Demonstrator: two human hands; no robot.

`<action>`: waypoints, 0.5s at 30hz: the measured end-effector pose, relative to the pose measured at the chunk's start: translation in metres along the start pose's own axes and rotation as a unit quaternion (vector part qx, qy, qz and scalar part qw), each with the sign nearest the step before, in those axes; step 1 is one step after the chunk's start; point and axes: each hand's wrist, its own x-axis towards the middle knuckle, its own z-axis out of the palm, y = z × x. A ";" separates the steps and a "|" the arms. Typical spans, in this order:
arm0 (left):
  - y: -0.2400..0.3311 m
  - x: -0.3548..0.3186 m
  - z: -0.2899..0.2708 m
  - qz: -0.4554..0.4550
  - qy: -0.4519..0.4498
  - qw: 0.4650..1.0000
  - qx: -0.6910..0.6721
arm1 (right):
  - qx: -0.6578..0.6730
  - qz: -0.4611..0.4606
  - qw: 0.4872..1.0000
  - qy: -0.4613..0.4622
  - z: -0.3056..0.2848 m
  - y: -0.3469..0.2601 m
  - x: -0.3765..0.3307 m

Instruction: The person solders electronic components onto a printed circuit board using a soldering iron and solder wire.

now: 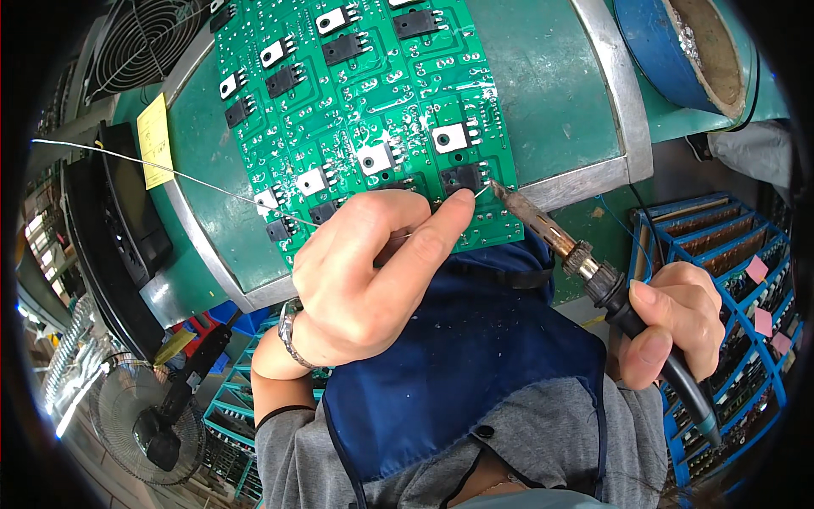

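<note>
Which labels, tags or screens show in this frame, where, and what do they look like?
Yellow paper note: rectangular, stuck on the green table's left side, beside the circuit board.
Pink tags: small squares on the blue racks at right, beyond the right hand.
No screen visible.

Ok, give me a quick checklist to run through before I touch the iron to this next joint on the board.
1. Soldering iron gripped in right hand: ok.
2. Iron tip at the board's lower edge by the black component: ok.
3. Solder wire fed through left hand: ok.
4. Left fingers clear of the tip: not ok, very close.
5. Green circuit board lying flat: ok.
6. Tip cleanliness: cannot tell.
</note>
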 end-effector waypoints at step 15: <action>-0.002 0.005 -0.008 -0.011 0.026 1.000 0.012 | -0.016 0.011 1.000 0.007 -0.006 0.000 0.000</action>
